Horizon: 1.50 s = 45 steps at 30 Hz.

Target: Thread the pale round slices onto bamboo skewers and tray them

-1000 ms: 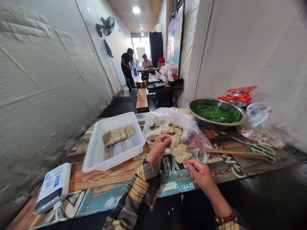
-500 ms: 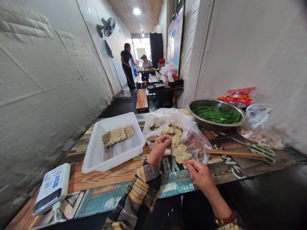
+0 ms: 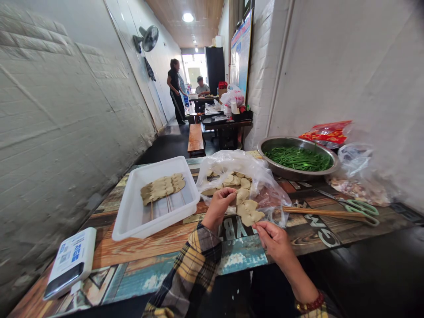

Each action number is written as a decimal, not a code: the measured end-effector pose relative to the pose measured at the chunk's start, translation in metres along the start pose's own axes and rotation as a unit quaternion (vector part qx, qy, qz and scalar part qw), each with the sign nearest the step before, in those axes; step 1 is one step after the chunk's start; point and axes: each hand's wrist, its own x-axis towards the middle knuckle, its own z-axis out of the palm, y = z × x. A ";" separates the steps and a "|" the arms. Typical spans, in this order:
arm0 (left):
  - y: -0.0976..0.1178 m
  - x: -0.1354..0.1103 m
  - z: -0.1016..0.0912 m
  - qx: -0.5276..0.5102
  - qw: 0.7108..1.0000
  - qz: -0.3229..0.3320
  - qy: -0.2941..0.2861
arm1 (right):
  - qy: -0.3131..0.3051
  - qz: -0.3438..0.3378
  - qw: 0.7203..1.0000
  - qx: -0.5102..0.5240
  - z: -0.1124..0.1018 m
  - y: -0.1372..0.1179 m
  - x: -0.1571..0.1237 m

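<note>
My left hand (image 3: 220, 206), in a plaid sleeve, pinches a pale tan slice at the mouth of a clear plastic bag (image 3: 266, 182) full of such slices. My right hand (image 3: 274, 239) is closed on the lower end of a skewer threaded with tan slices (image 3: 249, 212), held just above the table edge. A white tray (image 3: 132, 215) to the left holds a few finished skewers of slices (image 3: 162, 187).
A steel bowl of green stalks (image 3: 298, 157) sits at the back right, beside red and clear bags. A bundle of bamboo sticks (image 3: 318, 212) and green-handled scissors (image 3: 362, 206) lie on the right. A white device (image 3: 71, 262) rests near left. Two people stand and sit far down the corridor.
My hands have barely moved. The person standing down the corridor has straightened up and turned.
</note>
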 end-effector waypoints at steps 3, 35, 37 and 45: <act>-0.001 0.000 0.000 0.002 1.000 -0.005 -0.005 | -0.001 -0.002 1.000 -0.006 0.000 -0.002 0.000; -0.003 0.000 0.004 0.012 1.000 0.017 -0.012 | 0.003 0.039 0.996 0.075 0.001 -0.013 0.001; -0.003 0.000 0.004 0.031 0.999 0.028 -0.006 | 0.001 0.038 0.997 0.070 0.001 -0.014 0.000; -0.001 -0.001 0.005 0.073 0.996 0.055 -0.010 | 0.003 0.036 0.998 0.057 0.003 -0.019 0.003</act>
